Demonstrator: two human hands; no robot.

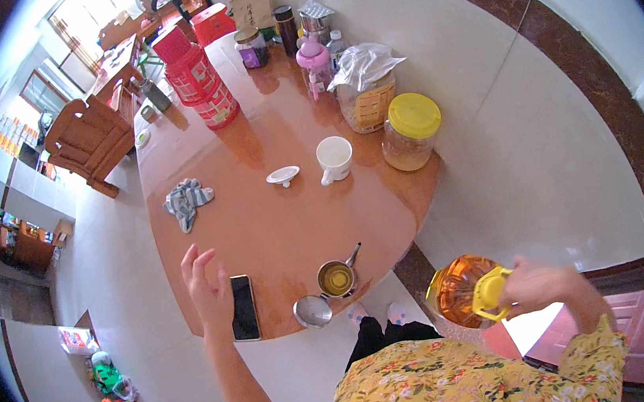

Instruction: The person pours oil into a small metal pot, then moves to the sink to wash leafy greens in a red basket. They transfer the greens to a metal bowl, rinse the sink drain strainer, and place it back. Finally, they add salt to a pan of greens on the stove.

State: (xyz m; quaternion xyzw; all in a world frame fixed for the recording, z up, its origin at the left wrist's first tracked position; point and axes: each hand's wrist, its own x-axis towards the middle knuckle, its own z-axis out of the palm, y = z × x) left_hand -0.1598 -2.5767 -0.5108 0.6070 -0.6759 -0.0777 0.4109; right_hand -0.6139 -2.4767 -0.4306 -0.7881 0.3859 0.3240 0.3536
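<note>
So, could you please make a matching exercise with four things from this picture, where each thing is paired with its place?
Things:
1. oil bottle
2. black phone
3. white mug
4. striped cloth

Places:
a. on the table edge, beside the left hand
b. crumpled at the left side of the table
c. held by its yellow handle in the right hand
d. mid-table, next to a small white lid

Pairs: 1-c, 2-a, 3-d, 4-b
</note>
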